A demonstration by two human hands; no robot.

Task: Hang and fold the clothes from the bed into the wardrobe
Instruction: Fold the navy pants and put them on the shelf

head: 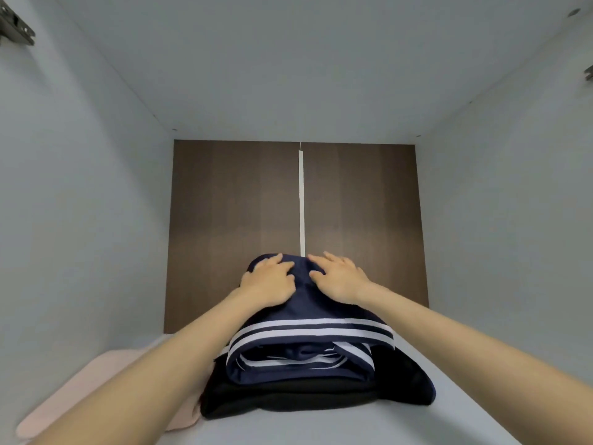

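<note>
- A folded navy garment (308, 316) with white stripes is seen in the middle of the white shelf (455, 412) of a wardrobe compartment.
- It is laid on top of a folded black garment (288, 398), which rests on the shelf.
- The left hand (268, 282) is placed flat on the far top part of the navy garment; its fingers (275, 261) are spread and nearly straight, and nothing is gripped.
- The right hand (340, 277) is placed just beside it in the same way, with stretched fingers pressed on the cloth.
- A pale pink cloth (80, 396) is seen just left of the pile, partly hidden by the left forearm.
- Behind the pile, a brown back panel (231, 220) with a white vertical strip (301, 200) is seen.
</note>
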